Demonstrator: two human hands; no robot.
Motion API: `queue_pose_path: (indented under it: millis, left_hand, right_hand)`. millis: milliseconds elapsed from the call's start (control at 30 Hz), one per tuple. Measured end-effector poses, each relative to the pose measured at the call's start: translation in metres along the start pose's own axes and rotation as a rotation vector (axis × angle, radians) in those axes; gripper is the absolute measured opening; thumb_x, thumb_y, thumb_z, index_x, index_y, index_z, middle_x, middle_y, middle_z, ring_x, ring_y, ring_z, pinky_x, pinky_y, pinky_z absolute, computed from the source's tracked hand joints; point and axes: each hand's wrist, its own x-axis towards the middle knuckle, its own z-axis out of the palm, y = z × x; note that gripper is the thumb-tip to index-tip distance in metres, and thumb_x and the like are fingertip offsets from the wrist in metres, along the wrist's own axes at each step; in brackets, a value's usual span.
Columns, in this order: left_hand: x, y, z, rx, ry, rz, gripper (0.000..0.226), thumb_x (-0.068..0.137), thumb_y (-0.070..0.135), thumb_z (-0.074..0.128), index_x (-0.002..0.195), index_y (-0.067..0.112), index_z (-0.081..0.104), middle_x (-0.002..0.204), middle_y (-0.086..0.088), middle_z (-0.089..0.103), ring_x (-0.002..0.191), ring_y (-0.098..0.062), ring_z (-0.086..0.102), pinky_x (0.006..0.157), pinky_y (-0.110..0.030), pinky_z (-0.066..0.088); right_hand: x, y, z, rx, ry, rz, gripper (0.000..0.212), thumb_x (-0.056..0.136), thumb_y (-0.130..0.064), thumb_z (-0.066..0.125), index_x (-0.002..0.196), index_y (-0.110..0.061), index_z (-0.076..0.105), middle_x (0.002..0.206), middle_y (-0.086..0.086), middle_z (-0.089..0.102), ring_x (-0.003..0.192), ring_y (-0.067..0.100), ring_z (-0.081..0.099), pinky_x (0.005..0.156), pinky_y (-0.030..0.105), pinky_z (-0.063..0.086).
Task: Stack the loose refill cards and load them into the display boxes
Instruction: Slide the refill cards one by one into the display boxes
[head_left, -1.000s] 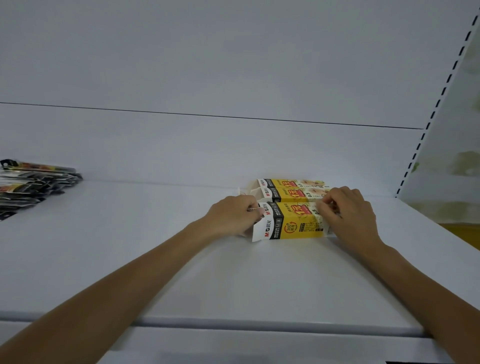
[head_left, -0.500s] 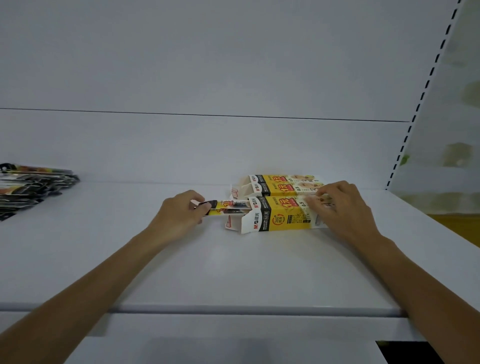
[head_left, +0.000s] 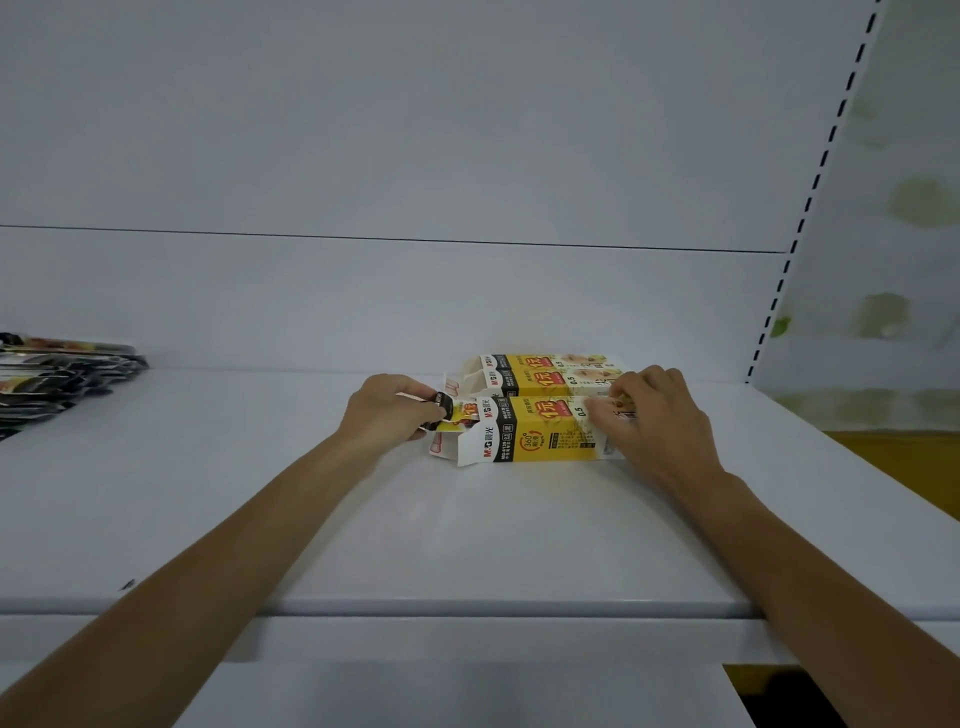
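While both forearms reach in from the bottom of the view across a white shelf, the person's hands meet at a yellow, white and black display box lying on its side just past the middle of the view, toward 5 o'clock. The left hand, at the box's 9 o'clock end, curls its fingers and thumb tightly round a thin bundle of refill cards. The bundle's yellow end sits in the box's open left mouth, whose flaps stand open, and its black end is in the grip. The right hand holds the box at its 3 o'clock end, fingers bent over the top and closed down on it. Directly behind this box, at its 12 o'clock and touching it, two more matching boxes lie stacked against the white back panel. Far off at 9 o'clock, at the view's left edge, a loose pile of dark refill cards rests on the same shelf. A slotted upright runs up at 2 o'clock.
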Motion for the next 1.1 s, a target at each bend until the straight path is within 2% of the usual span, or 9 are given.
queue_pose_path:
  millis: [100, 167, 333, 467, 633, 767, 867, 1000, 1100]
  left_hand:
    - [-0.002, 0.009, 0.014, 0.003, -0.035, 0.006, 0.015, 0.079, 0.005, 0.068, 0.093, 0.009, 0.065, 0.104, -0.015, 0.066, 0.071, -0.019, 0.061, 0.064, -0.022, 0.055]
    - [-0.004, 0.018, 0.022, 0.078, -0.047, 0.027, 0.015, 0.082, 0.006, 0.065, 0.096, 0.009, 0.063, 0.102, -0.012, 0.064, 0.068, -0.013, 0.058, 0.048, -0.014, 0.049]
    - [-0.013, 0.042, 0.035, 0.123, -0.212, -0.087, 0.014, 0.091, 0.011, 0.047, 0.101, 0.003, 0.051, 0.074, -0.006, 0.057, 0.059, -0.015, 0.056, 0.031, -0.013, 0.031]
    - [-0.011, 0.029, 0.028, -0.169, -0.239, -0.182, 0.011, 0.093, 0.011, 0.043, 0.097, 0.008, 0.053, 0.074, -0.005, 0.055, 0.058, -0.015, 0.054, 0.047, -0.022, 0.043]
    - [-0.009, 0.003, 0.007, 0.228, 0.081, 0.198, 0.013, 0.085, 0.014, 0.063, 0.098, 0.013, 0.062, 0.085, 0.004, 0.060, 0.072, -0.013, 0.057, 0.056, -0.011, 0.040]
    - [-0.012, -0.005, -0.002, 0.139, -0.018, 0.106, 0.014, 0.083, 0.020, 0.067, 0.095, 0.016, 0.062, 0.083, 0.000, 0.069, 0.085, -0.016, 0.064, 0.069, -0.023, 0.043]
    - [-0.012, -0.005, 0.000, 0.053, -0.036, 0.039, 0.010, 0.084, 0.026, 0.065, 0.087, 0.017, 0.066, 0.086, 0.001, 0.066, 0.074, -0.011, 0.058, 0.062, -0.022, 0.038]
    - [-0.012, -0.003, 0.003, -0.005, -0.065, -0.071, 0.019, 0.083, 0.031, 0.067, 0.077, 0.012, 0.068, 0.077, -0.004, 0.054, 0.063, -0.015, 0.040, 0.052, -0.023, 0.028]
    - [-0.013, 0.000, 0.006, 0.015, -0.104, -0.040, 0.013, 0.084, 0.021, 0.064, 0.073, 0.015, 0.064, 0.075, -0.003, 0.055, 0.063, -0.013, 0.041, 0.051, -0.022, 0.026]
  right_hand:
    - [0.000, -0.001, 0.000, -0.009, 0.004, -0.023, 0.035, 0.085, -0.042, 0.055, 0.098, -0.010, 0.060, 0.095, 0.000, 0.048, 0.096, 0.016, 0.039, 0.062, 0.028, 0.036]
    - [0.000, -0.003, 0.001, -0.041, 0.044, -0.064, 0.043, 0.083, -0.048, 0.048, 0.092, -0.007, 0.061, 0.090, 0.003, 0.050, 0.090, 0.018, 0.040, 0.057, 0.028, 0.036]
    - [-0.002, -0.005, 0.008, -0.175, 0.069, -0.173, 0.058, 0.078, -0.054, 0.027, 0.080, -0.006, 0.061, 0.077, 0.006, 0.053, 0.078, 0.021, 0.042, 0.047, 0.026, 0.029]
    - [-0.003, -0.007, 0.005, -0.115, 0.117, -0.157, 0.047, 0.077, -0.048, 0.038, 0.069, -0.006, 0.059, 0.067, 0.007, 0.052, 0.068, 0.025, 0.049, 0.039, 0.024, 0.032]
    - [-0.001, -0.001, 0.007, -0.090, 0.133, -0.155, 0.050, 0.078, -0.051, 0.036, 0.073, -0.008, 0.060, 0.073, 0.005, 0.054, 0.073, 0.024, 0.049, 0.051, 0.032, 0.043]
    - [0.002, 0.005, 0.010, -0.016, 0.100, -0.143, 0.047, 0.082, -0.050, 0.038, 0.077, -0.009, 0.060, 0.078, 0.004, 0.055, 0.078, 0.021, 0.044, 0.059, 0.033, 0.042]
    - [0.003, 0.007, 0.010, 0.097, 0.035, -0.067, 0.029, 0.087, -0.040, 0.055, 0.087, -0.012, 0.060, 0.087, -0.002, 0.052, 0.086, 0.016, 0.038, 0.068, 0.033, 0.040]
    - [0.004, 0.008, 0.010, 0.152, -0.011, -0.029, 0.026, 0.087, -0.039, 0.057, 0.091, -0.014, 0.061, 0.094, -0.002, 0.055, 0.092, 0.016, 0.039, 0.073, 0.032, 0.040]
    - [0.003, 0.007, 0.009, 0.162, -0.009, -0.027, 0.026, 0.087, -0.038, 0.057, 0.091, -0.013, 0.061, 0.095, -0.002, 0.055, 0.093, 0.017, 0.041, 0.075, 0.034, 0.041]
